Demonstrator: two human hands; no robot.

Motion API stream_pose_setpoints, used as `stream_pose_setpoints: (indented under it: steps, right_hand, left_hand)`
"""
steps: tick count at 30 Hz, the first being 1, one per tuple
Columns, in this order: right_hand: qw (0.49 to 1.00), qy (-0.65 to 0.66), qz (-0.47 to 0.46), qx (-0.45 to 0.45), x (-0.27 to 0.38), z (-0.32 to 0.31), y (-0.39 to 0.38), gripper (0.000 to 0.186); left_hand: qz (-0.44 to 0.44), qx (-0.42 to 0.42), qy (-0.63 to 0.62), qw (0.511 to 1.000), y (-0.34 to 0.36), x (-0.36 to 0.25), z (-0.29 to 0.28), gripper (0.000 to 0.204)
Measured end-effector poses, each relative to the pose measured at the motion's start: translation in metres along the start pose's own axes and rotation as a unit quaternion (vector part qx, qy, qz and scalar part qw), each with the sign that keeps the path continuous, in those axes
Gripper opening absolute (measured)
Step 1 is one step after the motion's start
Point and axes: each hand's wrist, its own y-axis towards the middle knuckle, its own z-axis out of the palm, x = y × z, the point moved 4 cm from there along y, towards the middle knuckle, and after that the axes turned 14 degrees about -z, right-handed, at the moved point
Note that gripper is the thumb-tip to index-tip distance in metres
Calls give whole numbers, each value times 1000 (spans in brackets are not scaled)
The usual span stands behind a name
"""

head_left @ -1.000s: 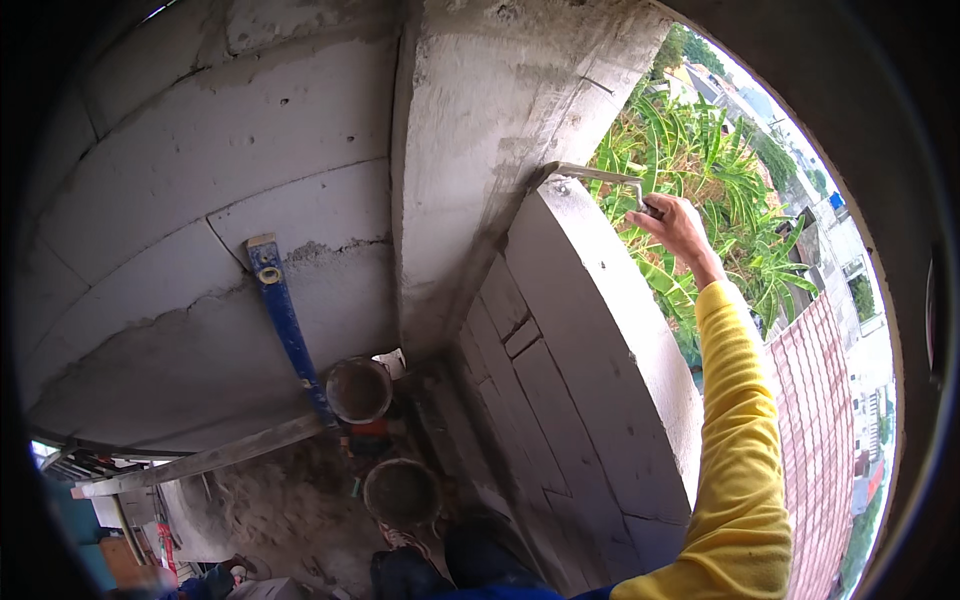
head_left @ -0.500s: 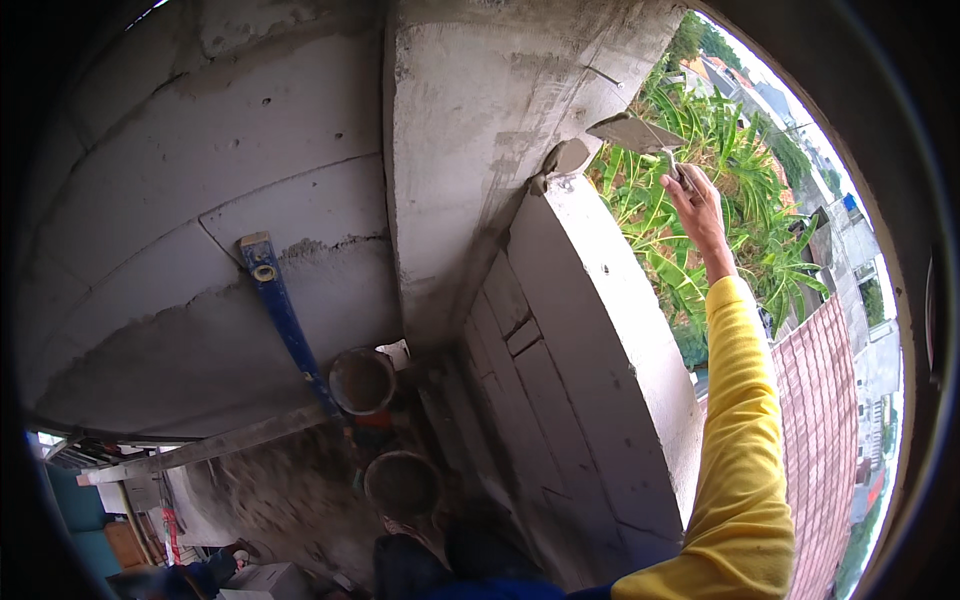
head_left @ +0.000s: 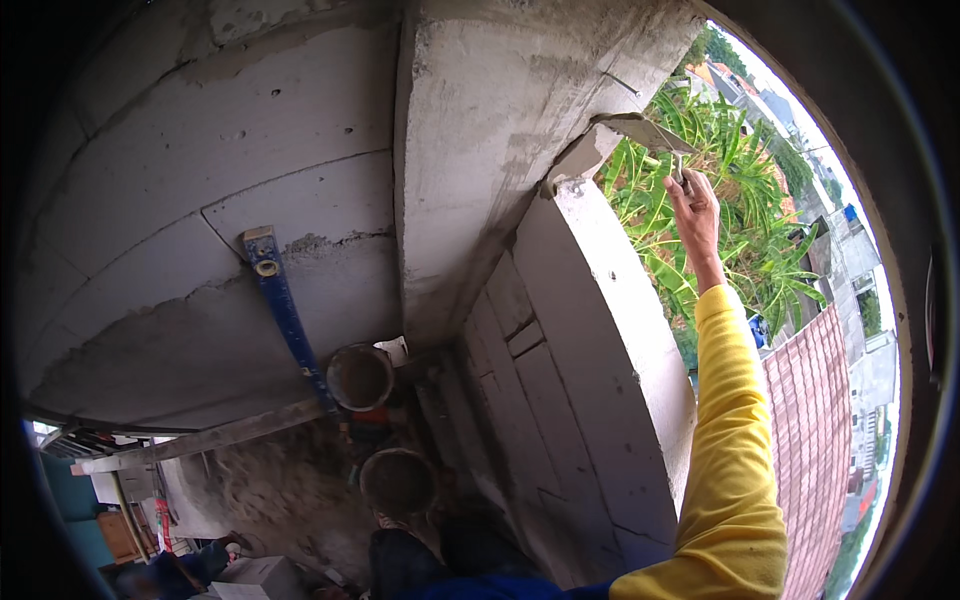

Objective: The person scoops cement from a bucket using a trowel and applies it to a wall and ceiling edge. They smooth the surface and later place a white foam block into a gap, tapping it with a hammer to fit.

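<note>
My right hand [head_left: 695,205], in a yellow sleeve, grips the handle of a metal trowel. The trowel's blade [head_left: 652,130] is tilted at the concrete column [head_left: 480,110], with its left end at or close to the column's face. Grey mortar [head_left: 578,158] is smeared in the joint where the pale block wall [head_left: 630,320] meets that column, just left of and below the blade. My left hand is out of view.
A blue spirit level [head_left: 285,310] leans on the left block wall. Two buckets [head_left: 360,380] [head_left: 398,485] stand near my feet, beside a timber plank [head_left: 190,455]. A person in dark clothes [head_left: 175,570] is at lower left. Beyond the wall are plants [head_left: 730,230] and a tiled roof [head_left: 805,430].
My right hand and trowel have moved up and to the right from the wall's end, and the blade has turned. Grey mortar now shows in the corner where the blade was.
</note>
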Motion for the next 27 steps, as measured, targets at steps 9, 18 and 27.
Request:
stream_pose_setpoints:
  steps: [9,18,27]
  right_hand:
    - [995,5,95,31,-5,-5,21,43]
    - [972,-148,-143,110,17,28,-8,34]
    - [995,60,65,-43,-3,0,15,39]
  left_hand:
    - [-7,6,7,1000,1,-7,7,51]
    - [-14,7,13,1000,1,-9,7,43]
    - [-17,9,15,1000,1,-8,10,34]
